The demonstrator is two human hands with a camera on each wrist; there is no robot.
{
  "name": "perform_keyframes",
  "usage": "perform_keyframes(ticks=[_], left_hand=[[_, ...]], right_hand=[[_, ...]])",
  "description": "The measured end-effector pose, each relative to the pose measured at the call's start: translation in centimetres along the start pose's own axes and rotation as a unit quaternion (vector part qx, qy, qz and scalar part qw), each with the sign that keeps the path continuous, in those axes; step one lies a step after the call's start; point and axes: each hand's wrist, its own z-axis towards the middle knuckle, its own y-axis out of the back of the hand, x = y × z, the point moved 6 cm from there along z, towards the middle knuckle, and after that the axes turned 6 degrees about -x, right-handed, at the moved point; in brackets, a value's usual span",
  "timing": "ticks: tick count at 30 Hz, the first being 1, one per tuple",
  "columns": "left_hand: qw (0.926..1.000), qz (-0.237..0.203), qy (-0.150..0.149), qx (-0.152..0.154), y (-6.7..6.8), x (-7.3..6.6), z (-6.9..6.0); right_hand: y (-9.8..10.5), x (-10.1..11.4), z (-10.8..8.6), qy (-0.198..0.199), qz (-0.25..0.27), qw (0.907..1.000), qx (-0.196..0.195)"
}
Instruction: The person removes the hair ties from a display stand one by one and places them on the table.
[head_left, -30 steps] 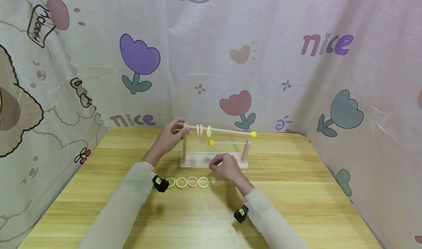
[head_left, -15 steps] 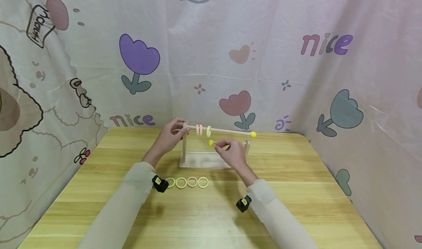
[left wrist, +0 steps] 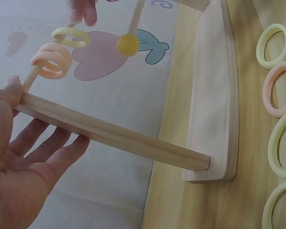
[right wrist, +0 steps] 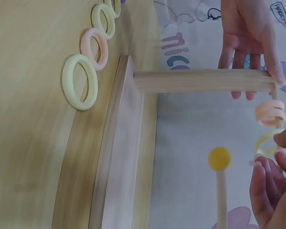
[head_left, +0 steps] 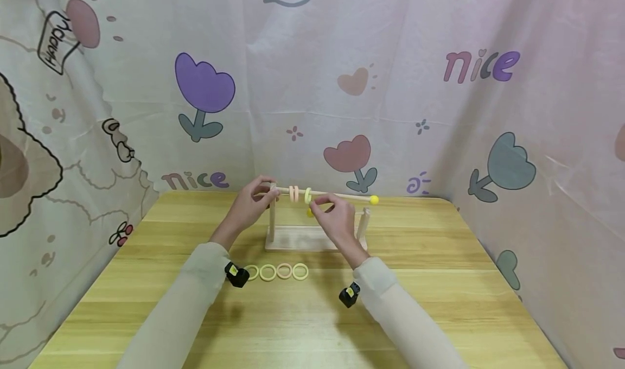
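A wooden rack has a flat base (head_left: pixel 303 237), a left post (head_left: pixel 272 214) and a right post (head_left: pixel 363 225). My left hand (head_left: pixel 250 203) holds the left post's top, thumb on one side and fingers on the other. The upper rod (head_left: pixel 337 193) runs from this post to a yellow ball (head_left: pixel 374 199). Pink rings (head_left: pixel 294 193) and a yellow ring (head_left: pixel 308 195) hang on it. My right hand (head_left: pixel 338 217) has bent, parted fingers beside the yellow ring; a slight gap shows in the left wrist view. The lower rod's yellow ball (right wrist: pixel 219 158) is partly hidden by that hand in the head view.
Several loose rings lie in a row on the wooden table in front of the rack, among them a pink ring (head_left: pixel 285 271) and a yellow ring (head_left: pixel 300 272). A patterned cloth (head_left: pixel 293 87) hangs behind and beside the table.
My right hand has risen from above the base, past the lower rod, and moved left to the yellow ring on the upper rod. My left hand stays on the post.
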Motion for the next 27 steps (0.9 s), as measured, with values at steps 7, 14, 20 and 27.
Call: perform_keyframes(ticks=[7,14,20,27], left_hand=[[1.0,0.002,0.006,0.002,0.1,-1.1,-0.4],[0.9999,-0.014,0.004,-0.001,-0.1,0.0,0.0],[0.9999,-0.01,-0.005,-0.002,0.0,0.5,0.0],[0.9999,-0.011,-0.003,0.003,0.0,0.3,0.1]], right_hand=[[-0.7,0.6,0.0,0.019,-0.016,0.9993,-0.029],[-1.2,0.8,-0.2,0.013,-0.052,0.9969,-0.058],[-1.3,1.1,-0.2,0.022,-0.06,0.9951,-0.076],[-0.3,1.0,-0.1,0.017,-0.053,0.9948,-0.085]])
